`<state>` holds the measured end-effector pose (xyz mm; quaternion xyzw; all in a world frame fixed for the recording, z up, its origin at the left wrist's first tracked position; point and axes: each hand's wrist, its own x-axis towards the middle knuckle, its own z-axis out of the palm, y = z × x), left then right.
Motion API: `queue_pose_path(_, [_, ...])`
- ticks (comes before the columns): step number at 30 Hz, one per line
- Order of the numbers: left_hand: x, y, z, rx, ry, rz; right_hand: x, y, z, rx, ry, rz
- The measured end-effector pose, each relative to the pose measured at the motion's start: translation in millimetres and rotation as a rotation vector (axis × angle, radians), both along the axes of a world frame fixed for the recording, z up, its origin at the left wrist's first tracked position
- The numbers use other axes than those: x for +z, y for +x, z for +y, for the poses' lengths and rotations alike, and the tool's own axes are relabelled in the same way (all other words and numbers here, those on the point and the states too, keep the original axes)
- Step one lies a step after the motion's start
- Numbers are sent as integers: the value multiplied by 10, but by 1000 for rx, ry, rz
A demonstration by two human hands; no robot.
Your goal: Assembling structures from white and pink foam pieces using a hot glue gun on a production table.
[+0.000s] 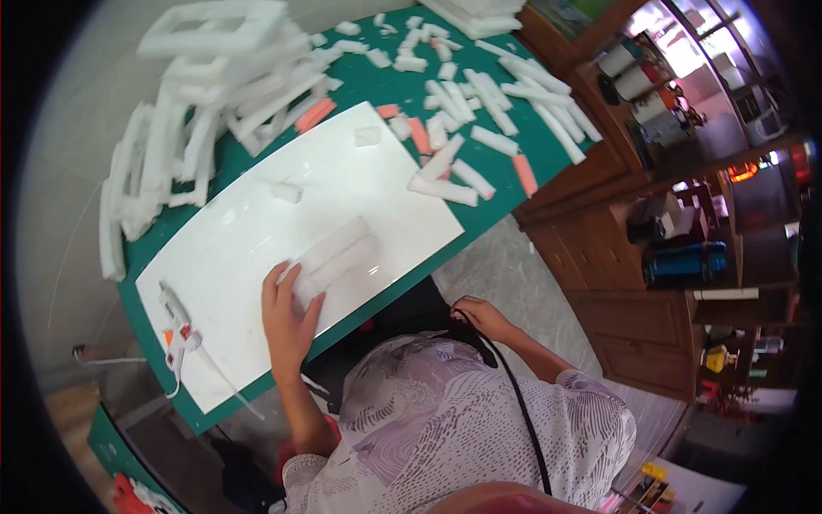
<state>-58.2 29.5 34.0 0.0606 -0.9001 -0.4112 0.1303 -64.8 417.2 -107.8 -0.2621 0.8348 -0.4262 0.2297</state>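
Observation:
A pair of white foam strips [336, 249] lies side by side on a glossy white board [235, 236], slightly blurred. My left hand [289, 315] is at their near left end, thumb on one side and fingers on the other. Over by my lap, to the right of the table's edge, my right hand [481, 319] has its fingers curled at a thin black cord [516, 385], which runs down across my patterned shirt. A white hot glue gun [175, 310] rests on the board's left part. Beyond the strips sits a small foam block [289, 193].
White foam frames [184, 111] are piled along the table's far left. Loose white foam pieces [454, 103], some pink [524, 175] ones among them, are scattered over the green tabletop [360, 73]. To the right stand wooden cabinets [629, 330]. A white cable [227, 381] trails near the glue gun.

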Motion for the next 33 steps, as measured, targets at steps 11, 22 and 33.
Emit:
queue_pose_path(11, [-73,50,-51,2,12,12,249,-207,-453,-221,83,-52])
queue_pose_path(22, [-131,55,-103,10,-69,81,376,-545,-478,7,43,-116])
queue_pose_path(33, [-101,103,-85,-4,-3,43,1451,-979,-366,307,300,-229])
